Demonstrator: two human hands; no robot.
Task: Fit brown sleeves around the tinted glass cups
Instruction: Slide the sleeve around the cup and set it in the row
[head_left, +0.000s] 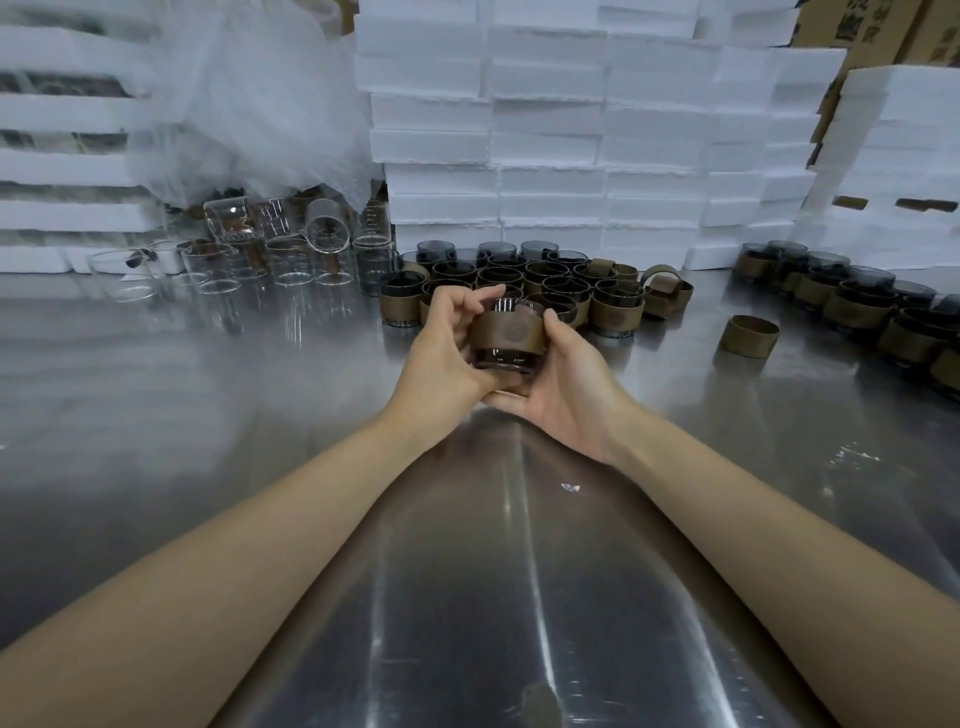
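Tinted glass cup (506, 358) held upright in the air above the steel table (208, 395), just in front of the nearer cluster of finished cups. Brown sleeve (506, 331) is already round its wall: a band of dark glass shows below it and a thin rim above. An embossed round mark faces the camera.

Left hand (447, 345) grips the cup from its left side, fingers curled over the rim. Right hand (566, 387) cradles it from below and to the right, thumb against the sleeve's right edge. Both hold the same cup; neither is free.

Step in hand, as I judge it: seating and squaring the sleeve.
- Check that the top edge runs parallel to the rim all round; the far side is hidden here.
- Steady the glass with one hand and ease the sleeve with the other, pushing evenly rather than from one point, or it may cock.
- Smooth glass will likely slip, so grip the sleeve and base, not the rim.

Surroundings: sleeved cups (519, 288) packed just behind, with bare tinted cups (498, 249) at their back; a loose sleeve (748, 338) on the table to the right; another row of sleeved cups (857, 306) beyond it; clear glass cups (249, 260) to the left; stacked white foam boxes (545, 130) behind.
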